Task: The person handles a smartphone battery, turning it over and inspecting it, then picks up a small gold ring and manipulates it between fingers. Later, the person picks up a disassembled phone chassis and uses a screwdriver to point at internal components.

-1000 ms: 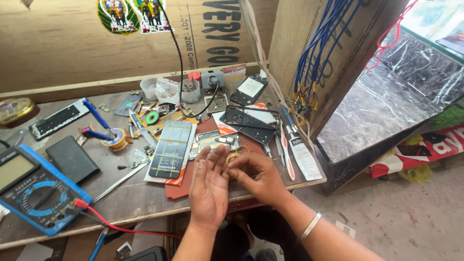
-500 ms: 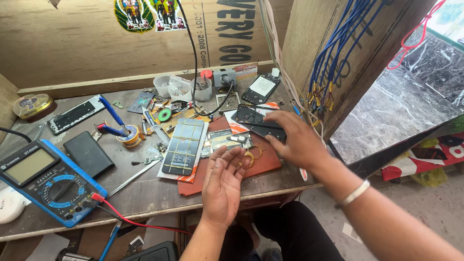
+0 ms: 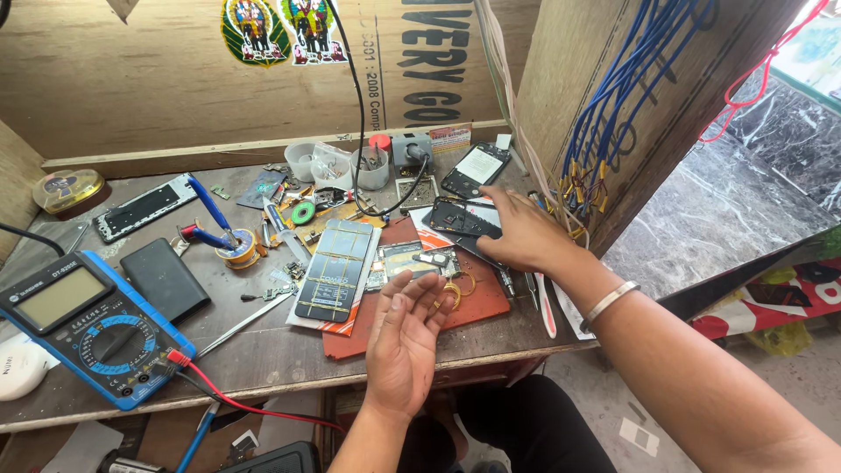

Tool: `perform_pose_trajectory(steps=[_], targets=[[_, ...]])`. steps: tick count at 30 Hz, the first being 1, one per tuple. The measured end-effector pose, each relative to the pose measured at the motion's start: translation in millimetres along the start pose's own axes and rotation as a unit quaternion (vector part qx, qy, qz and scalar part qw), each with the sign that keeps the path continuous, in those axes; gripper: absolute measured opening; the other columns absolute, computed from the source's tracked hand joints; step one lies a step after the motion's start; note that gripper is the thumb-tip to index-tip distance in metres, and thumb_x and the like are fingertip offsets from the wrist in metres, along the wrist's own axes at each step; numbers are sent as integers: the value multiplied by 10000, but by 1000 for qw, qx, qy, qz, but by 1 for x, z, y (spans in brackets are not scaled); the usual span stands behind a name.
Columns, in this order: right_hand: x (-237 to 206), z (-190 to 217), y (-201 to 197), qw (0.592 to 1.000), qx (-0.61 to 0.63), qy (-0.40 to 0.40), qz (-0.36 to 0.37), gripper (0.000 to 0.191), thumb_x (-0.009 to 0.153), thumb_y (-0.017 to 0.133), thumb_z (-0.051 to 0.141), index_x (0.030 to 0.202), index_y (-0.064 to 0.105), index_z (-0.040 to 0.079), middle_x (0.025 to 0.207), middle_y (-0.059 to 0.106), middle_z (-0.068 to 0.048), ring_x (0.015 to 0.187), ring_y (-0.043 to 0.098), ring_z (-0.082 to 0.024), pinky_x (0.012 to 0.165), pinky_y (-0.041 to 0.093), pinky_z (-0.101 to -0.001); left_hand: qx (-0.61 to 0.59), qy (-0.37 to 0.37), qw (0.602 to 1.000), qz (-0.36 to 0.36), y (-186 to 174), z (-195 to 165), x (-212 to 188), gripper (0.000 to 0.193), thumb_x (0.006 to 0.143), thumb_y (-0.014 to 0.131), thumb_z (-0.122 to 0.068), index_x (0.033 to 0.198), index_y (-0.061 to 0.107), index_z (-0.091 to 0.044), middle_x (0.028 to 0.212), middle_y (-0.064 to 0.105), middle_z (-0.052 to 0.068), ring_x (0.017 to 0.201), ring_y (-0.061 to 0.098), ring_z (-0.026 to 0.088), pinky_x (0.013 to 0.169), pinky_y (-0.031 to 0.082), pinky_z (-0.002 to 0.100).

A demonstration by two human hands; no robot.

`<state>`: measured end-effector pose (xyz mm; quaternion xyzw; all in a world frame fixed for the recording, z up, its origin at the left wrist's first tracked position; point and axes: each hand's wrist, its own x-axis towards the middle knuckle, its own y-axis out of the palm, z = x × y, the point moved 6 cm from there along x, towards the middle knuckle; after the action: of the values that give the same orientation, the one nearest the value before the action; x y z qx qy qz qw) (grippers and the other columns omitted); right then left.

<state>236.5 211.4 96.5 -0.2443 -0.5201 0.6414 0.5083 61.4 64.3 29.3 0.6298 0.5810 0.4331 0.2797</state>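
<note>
Phone frame (image 3: 462,217) under flat right hand (image 3: 523,232); left hand (image 3: 405,337) open, empty; multimeter (image 3: 88,324) left.

The left hand (image 3: 405,346) is held open, palm up, above the bench edge, with bare wood (image 3: 280,350) at its nine o'clock. At eleven the way is blocked by a battery (image 3: 335,270), at twelve by a circuit board (image 3: 412,260). At two o'clock passage is closed by the right hand (image 3: 524,229), laid on an opened phone (image 3: 460,216).
</note>
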Motion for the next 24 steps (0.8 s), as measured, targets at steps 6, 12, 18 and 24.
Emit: perform_pose_trajectory(steps=[6, 12, 18, 24], targets=[[5, -10, 7, 999, -19, 25, 18, 848, 736, 715, 340, 1479, 400, 80, 1435, 527, -254, 1364, 484, -383, 1144, 373, -436, -9, -5, 1000, 0, 1, 0, 0, 348, 1048, 517, -232, 1360, 474, -84, 1306, 593, 165, 1281, 557, 277, 1123, 446, 475], [1, -8, 2, 1000, -15, 22, 9, 842, 741, 735, 344, 1478, 403, 109, 1463, 504, -218, 1357, 478, -386, 1126, 377, -450, -14, -8, 1000, 4, 4, -1, -1, 348, 1047, 518, -230, 1362, 474, -89, 1302, 588, 167, 1287, 550, 277, 1131, 438, 472], [-12, 3, -9, 998, 25, 51, -16, 819, 736, 745, 314, 1468, 416, 155, 1417, 525, -183, 1329, 507, -358, 1098, 406, -453, -9, -14, 1000, -3, 5, -3, -2, 353, 1043, 517, -236, 1361, 471, -88, 1307, 584, 166, 1291, 545, 279, 1135, 436, 474], [-22, 17, -21, 998, 31, 25, -48, 814, 749, 788, 324, 1455, 427, 144, 1395, 547, -172, 1315, 528, -365, 1084, 426, -456, -14, -13, 1000, -2, 5, -2, -2, 349, 1045, 515, -236, 1358, 468, -91, 1307, 585, 168, 1284, 549, 280, 1133, 437, 478]])
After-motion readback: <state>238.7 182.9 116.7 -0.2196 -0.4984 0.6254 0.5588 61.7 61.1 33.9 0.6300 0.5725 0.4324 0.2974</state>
